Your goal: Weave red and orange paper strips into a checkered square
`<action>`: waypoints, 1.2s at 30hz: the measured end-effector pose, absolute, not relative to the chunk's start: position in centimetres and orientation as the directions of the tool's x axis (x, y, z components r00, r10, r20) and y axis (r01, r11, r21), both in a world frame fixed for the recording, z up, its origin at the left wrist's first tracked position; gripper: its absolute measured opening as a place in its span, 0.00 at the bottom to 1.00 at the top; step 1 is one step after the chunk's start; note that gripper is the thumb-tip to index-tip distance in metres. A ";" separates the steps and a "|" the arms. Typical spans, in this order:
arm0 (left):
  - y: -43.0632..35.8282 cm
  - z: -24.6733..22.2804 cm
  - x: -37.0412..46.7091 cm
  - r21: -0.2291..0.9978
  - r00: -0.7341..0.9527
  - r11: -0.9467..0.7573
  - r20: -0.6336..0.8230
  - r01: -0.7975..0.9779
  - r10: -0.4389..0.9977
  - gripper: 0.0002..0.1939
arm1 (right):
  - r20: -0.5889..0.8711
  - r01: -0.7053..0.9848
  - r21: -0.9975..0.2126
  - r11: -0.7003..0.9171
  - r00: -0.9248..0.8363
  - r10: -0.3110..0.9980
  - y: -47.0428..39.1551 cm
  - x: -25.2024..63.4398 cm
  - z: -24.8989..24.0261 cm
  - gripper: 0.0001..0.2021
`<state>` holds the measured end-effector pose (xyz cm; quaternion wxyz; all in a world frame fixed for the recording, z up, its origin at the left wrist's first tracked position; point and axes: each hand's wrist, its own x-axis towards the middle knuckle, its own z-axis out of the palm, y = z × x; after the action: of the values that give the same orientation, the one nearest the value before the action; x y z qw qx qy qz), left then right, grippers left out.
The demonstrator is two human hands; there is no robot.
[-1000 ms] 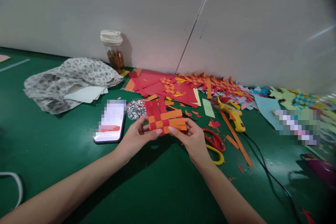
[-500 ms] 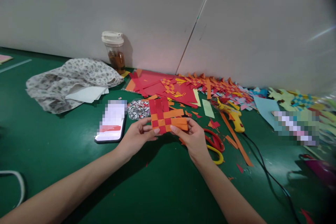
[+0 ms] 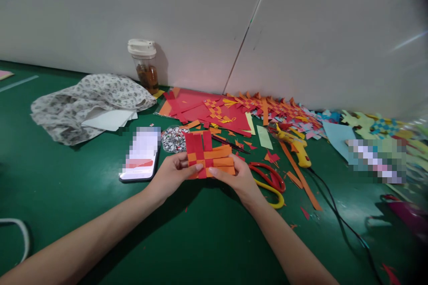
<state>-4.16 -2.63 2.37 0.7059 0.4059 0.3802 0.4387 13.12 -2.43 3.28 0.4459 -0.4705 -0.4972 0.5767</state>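
Note:
A woven piece of red and orange paper strips (image 3: 204, 153) is held up over the green table between both hands. My left hand (image 3: 175, 173) pinches its lower left edge, thumb on the front face. On its lower right side, my right hand (image 3: 236, 176) grips the orange strips, thumb pressed near the weave. Red strip ends stick up at the top, and orange ends point right. Fingers behind the paper are partly hidden. Scissors (image 3: 272, 180) with red and yellow handles lie just right of my right hand. Behind my left hand is a bag of googly eyes (image 3: 173, 139).
A phone (image 3: 140, 153) lies left of my hands. Further back are a patterned cloth (image 3: 67, 107), a lidded cup (image 3: 145, 69), red paper sheets (image 3: 190, 102) and woven paper fish (image 3: 267, 104). To the right, a yellow glue gun (image 3: 294, 144) trails its black cord.
Both hands have lowered the woven paper slightly and shifted it a little left. My right thumb has slid left along the strips. More of the scissors shows now.

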 end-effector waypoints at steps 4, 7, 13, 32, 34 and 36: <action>-2.7 2.4 -3.9 0.912 0.357 0.294 -0.183 -0.287 0.916 0.15 | -0.069 -0.027 -0.997 -0.071 -0.087 0.994 -2.2 13.4 3.0 0.14; -2.8 2.8 -4.0 0.922 0.308 0.275 -0.188 -0.272 0.933 0.14 | -0.059 0.011 -0.998 -0.058 -0.132 0.990 -2.1 13.7 2.9 0.13; -2.8 3.0 -4.3 0.921 0.250 0.297 -0.234 -0.253 0.940 0.11 | -0.043 0.069 -0.997 -0.032 -0.166 0.985 -2.3 13.5 3.0 0.13; -2.8 2.7 -4.2 0.940 0.123 0.303 -0.286 -0.158 0.950 0.08 | -0.030 0.143 -0.990 -0.014 -0.115 0.993 -2.1 13.9 3.5 0.16; -2.8 2.6 -4.3 0.939 0.136 0.305 -0.285 -0.162 0.949 0.08 | -0.017 0.135 -0.991 0.003 -0.145 0.989 -2.1 14.0 3.5 0.18; -2.8 2.6 -4.3 0.942 0.166 0.297 -0.271 -0.156 0.948 0.08 | -0.008 0.136 -0.991 0.018 -0.185 0.983 -2.2 14.1 3.5 0.18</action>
<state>-4.25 -2.79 2.60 0.6441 0.4101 0.4831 0.4284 14.07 -2.17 3.49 0.4172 -0.4833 -0.5788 0.5073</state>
